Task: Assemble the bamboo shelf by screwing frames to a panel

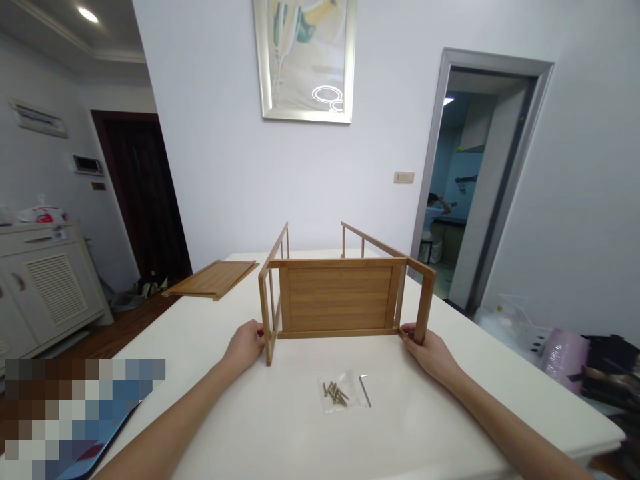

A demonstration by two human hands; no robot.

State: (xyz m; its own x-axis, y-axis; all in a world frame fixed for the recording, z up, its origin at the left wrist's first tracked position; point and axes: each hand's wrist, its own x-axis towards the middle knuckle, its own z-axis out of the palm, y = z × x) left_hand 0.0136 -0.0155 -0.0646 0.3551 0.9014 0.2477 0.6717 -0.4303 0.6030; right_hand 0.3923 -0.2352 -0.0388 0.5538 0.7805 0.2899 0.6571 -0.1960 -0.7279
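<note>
A partly assembled wooden shelf rack (340, 300) lies on the table, with two ladder-like side frames and a panel standing between them. At the lower part of the left side frame (264, 313), my left hand (246, 347) has its fingers curled against the wood, fingertips partly hidden. My right hand (427, 347) is closed around the lower right corner, thumb and fingers at the right side frame (425, 303). Between my forearms lie a clear plastic bag (354, 393) with several brass-coloured screws (336, 395) and an L-shaped hex key (366, 391).
Another wooden panel (215, 279) lies at the white table's (280, 427) far left edge. A wall stands behind the table. Bags and a pink roll (564, 360) are off the right side. Through the doorway at right, a person (435, 210) is visible.
</note>
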